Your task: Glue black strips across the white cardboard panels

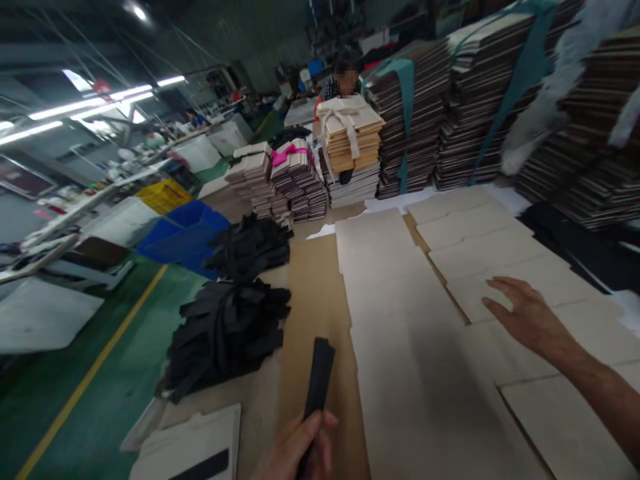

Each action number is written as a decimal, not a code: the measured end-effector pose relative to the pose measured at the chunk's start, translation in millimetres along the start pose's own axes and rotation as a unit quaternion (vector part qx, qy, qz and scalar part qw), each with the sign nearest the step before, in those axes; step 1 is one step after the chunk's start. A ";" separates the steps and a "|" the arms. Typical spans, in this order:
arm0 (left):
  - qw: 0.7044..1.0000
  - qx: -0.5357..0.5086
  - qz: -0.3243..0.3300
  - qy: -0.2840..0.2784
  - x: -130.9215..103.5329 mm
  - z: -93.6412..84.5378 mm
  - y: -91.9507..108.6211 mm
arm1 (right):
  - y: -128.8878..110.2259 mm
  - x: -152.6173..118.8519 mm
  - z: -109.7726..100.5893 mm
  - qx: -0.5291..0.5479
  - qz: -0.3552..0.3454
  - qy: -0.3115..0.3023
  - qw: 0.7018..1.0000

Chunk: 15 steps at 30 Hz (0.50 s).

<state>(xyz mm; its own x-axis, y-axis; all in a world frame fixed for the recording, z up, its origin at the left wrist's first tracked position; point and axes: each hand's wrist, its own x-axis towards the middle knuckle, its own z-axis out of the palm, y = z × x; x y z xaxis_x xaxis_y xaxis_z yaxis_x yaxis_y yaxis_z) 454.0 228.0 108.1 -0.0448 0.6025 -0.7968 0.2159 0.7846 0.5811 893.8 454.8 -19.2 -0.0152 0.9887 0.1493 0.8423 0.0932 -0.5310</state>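
Observation:
At the bottom middle, my left hand (pixel 305 443) pinches a dark strip of fabric (pixel 320 373), which points up and away from me over the brown board (pixel 313 287). My right hand (pixel 523 317) hovers over overlapping beige panels (pixel 485 233) on the right, fingers apart and nothing in them. Whether its fingertips touch the panels I cannot tell. Between the hands lies a long run of beige sheets (pixel 390 300). Left of the board sit bundles of dark strips (pixel 230 333), with a second bundle (pixel 250 247) behind.
Tied stacks of panels (pixel 350 137) and tall strapped piles (pixel 415 100) line the far side. A person (pixel 345 77) is behind them. A blue bin (pixel 183 230) and a yellow crate (pixel 163 193) stand left. A beige stack (pixel 195 440) with a dark strip lies at lower left.

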 end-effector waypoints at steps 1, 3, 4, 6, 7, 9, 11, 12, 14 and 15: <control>0.998 -0.035 0.020 -0.050 5.0 7.4 -2.2 | -20.7 -23.5 0.3 0.048 0.026 -0.014 0.998; 0.989 -0.090 0.033 -0.111 10.0 19.7 -5.6 | -67.3 -71.9 -1.9 0.142 0.118 -0.086 0.979; 0.985 -0.115 0.031 -0.128 10.2 24.0 -7.0 | -92.4 -94.9 -2.9 0.177 0.174 -0.126 0.961; 0.974 -0.160 0.015 -0.158 7.7 28.3 -10.8 | -142.8 -134.5 -1.8 0.245 0.202 -0.189 0.929; 0.969 -0.176 0.010 -0.170 5.9 28.4 -13.6 | -166.6 -150.1 1.1 0.266 0.188 -0.208 0.922; 0.964 -0.193 0.008 -0.184 2.6 25.4 -21.1 | -208.2 -172.0 10.9 0.298 0.168 -0.215 0.915; 0.963 -0.195 0.015 -0.185 0.4 19.9 -30.1 | -239.6 -183.2 22.5 0.338 0.176 -0.197 0.903; 0.963 -0.194 0.018 -0.187 -0.5 16.7 -34.6 | -251.5 -186.0 27.4 0.353 0.182 -0.188 0.898; 0.963 -0.195 0.027 -0.185 -3.0 11.1 -42.5 | -269.1 -189.6 33.9 0.358 0.174 -0.186 0.898; 0.964 -0.195 0.031 -0.180 -5.0 8.9 -46.0 | -275.2 -191.9 35.5 0.347 0.159 -0.191 0.905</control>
<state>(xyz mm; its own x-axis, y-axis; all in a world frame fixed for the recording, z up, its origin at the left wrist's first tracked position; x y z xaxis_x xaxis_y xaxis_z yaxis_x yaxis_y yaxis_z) 453.0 187.6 83.9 0.3136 0.6155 -0.7231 -0.1793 0.7862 0.5914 645.8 243.7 68.7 -0.1275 0.9349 -0.3314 0.2983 -0.2825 -0.9117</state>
